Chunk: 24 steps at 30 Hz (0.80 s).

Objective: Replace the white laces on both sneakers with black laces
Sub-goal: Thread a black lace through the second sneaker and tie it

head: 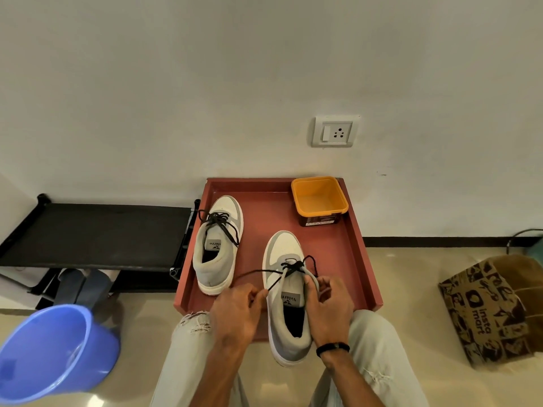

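Observation:
Two grey-and-white sneakers lie on a red tray (346, 254). The left sneaker (217, 248) has a black lace tied in a bow across its tongue. The right sneaker (286, 295) sits nearer me, its heel over the tray's front edge. A black lace (291, 267) runs through its upper eyelets. My left hand (238, 312) pinches the lace's left end, pulled taut out to the side. My right hand (329, 306) grips the sneaker's right collar and the lace's other end. No white laces are visible.
An empty orange tub (319, 199) stands at the tray's back right corner. A black rack (97, 236) is to the left, a blue bucket (55, 351) at front left, a printed paper bag (493, 309) on the floor at right. My knees flank the tray.

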### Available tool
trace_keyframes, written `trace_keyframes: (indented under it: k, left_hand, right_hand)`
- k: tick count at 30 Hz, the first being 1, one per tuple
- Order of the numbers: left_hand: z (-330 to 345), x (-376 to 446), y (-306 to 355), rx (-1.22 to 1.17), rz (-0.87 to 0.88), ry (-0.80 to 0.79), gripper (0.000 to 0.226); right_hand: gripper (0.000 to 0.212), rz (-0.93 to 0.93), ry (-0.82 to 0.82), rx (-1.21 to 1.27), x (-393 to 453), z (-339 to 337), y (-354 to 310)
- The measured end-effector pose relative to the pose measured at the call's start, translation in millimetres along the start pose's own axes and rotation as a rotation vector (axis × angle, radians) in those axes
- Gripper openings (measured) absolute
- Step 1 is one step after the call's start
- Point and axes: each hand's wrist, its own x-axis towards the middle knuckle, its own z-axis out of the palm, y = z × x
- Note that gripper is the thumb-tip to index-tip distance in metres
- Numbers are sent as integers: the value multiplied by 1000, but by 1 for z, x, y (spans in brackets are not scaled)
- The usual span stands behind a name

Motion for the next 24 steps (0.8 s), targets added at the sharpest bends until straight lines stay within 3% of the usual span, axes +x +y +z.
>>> trace_keyframes:
  k: [4, 7, 10, 13, 17, 24]
  left_hand:
    - [7, -8, -10, 144, -208, -226, 31]
    - [10, -8, -6, 57, -70, -82, 24]
    - [16, 3, 13, -275, 122, 6, 21]
    - [20, 8, 30, -472, 124, 27, 20]
    - [18, 9, 30, -393, 116, 61, 30]
    - [13, 21, 27, -224, 275, 21, 14]
  right_hand:
    - [17, -61, 42, 6, -1, 1, 2]
    - [16, -94, 41, -6, 0, -1, 2]
    - [15, -116, 9, -10, 1, -4, 3]
    - [15, -111, -8, 15, 1, -6, 3]
    - [15, -123, -12, 2, 2, -5, 4]
    - [15, -111, -24, -21, 2, -4, 6]
